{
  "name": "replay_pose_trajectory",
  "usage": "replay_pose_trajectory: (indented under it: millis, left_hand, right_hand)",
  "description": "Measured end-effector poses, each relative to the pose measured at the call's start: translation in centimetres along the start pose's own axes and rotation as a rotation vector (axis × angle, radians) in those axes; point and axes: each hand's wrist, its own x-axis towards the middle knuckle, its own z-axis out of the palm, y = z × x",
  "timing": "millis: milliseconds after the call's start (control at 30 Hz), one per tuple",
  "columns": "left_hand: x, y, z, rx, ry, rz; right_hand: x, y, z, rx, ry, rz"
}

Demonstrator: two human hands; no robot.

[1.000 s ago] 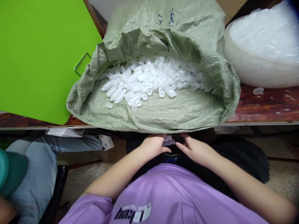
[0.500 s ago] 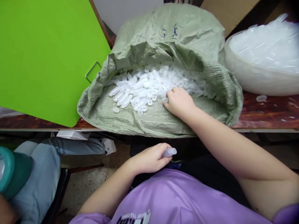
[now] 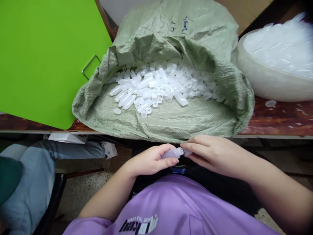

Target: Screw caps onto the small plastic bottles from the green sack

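My left hand (image 3: pixel 153 160) is closed round a small translucent plastic tube (image 3: pixel 171 153) with a narrower neck that points right. Facing it, my right hand (image 3: pixel 212 153) pinches another small translucent plastic piece (image 3: pixel 187 152), mostly covered by the fingers. The two pieces meet or nearly meet end to end; whether they touch I cannot tell. Both hands are in front of my body, just below the table's front edge. Above them lies an open pale green woven sack (image 3: pixel 171 125), with a heap of similar white plastic tubes (image 3: pixel 151 88) inside its mouth.
A large translucent bowl (image 3: pixel 274 83) heaped with clear plastic pieces stands at the right. A bright green panel (image 3: pixel 49 62) with a wire handle covers the table's left side. One loose plastic piece (image 3: pixel 270 103) lies by the bowl. Another person's jeans-clad leg (image 3: pixel 36 176) shows lower left.
My right hand has come back from the heap in the sack to my left hand, bringing a plastic piece. A tube at the heap's front edge is now uncovered. The view has shifted slightly.
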Motion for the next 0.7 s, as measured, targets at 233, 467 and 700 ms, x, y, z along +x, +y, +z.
replay_pose_trajectory:
  millis: [233, 467, 700]
  left_hand:
    - [0.3, 0.3, -0.5, 0.089, -0.149, -0.05]
    - [0.5, -1.0, -0.4, -0.089, -0.289, -0.158]
    - [0.6, 0.2, 0.6, 0.284, 0.008, -0.101]
  right_hand:
    - [-0.7, -0.8, 1.1, -0.089, 0.232, -0.305]
    - [-0.8, -0.9, 2.2, 0.36, -0.006, -0.012]
    - [-0.8, -2.4, 3.8, 0.548, -0.168, 0.458]
